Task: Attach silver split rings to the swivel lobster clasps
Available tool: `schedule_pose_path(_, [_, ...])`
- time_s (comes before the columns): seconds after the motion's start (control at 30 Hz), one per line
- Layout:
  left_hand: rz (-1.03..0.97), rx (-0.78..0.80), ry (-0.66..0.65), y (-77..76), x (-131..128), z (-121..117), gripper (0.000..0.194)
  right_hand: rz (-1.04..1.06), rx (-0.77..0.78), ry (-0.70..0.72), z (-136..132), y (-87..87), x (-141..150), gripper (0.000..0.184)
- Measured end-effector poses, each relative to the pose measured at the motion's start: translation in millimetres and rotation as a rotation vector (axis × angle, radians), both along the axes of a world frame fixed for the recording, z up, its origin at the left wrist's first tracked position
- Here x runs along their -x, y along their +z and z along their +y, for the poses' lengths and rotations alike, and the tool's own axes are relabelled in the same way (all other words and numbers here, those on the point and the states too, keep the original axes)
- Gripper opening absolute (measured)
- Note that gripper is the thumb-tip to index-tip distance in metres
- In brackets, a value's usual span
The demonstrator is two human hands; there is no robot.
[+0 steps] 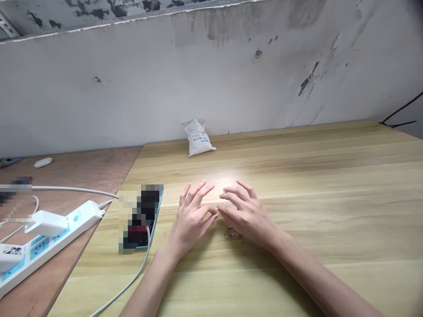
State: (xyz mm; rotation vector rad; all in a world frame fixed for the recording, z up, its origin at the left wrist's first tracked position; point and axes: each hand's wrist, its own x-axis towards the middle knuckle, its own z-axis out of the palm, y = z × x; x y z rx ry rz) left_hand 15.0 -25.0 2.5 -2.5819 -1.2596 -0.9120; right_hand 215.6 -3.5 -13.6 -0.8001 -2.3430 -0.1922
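My left hand [194, 215] pinches a tiny shiny metal piece [217, 211] between thumb and index finger, its other fingers spread. From the other side, my right hand [246, 215] meets it with the index fingertip at the same piece; its thumb is hidden and its remaining fingers are stretched out. Whether the right hand also grips the piece, I cannot tell. Below the right palm lies a small heap of thin wire-like metal rings or clasps [233, 234], partly covered by the hand. More small metal bits [226, 191] show behind the right fingers.
A white printed plastic packet [199, 138] stands near the wall. Left of my hands lies a partly pixelated phone [150, 211] with a white cable [140, 268]. A white power strip [81, 215] with chargers and a white oval object [43, 162] lie on the brown surface.
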Motion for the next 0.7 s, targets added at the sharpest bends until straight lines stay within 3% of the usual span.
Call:
schedule_pose_path(0.53, [0.008,0.028,0.06,-9.1,0.8,0.8,0.01,-0.039,0.055,0.027,0.6,-5.1,3.9,0.012])
schedule_pose_path(0.7, [-0.011,0.016,0.055,-9.7,3.1,3.6,0.014,-0.061,0.036,-0.044,-0.7,-3.4,2.2,0.012])
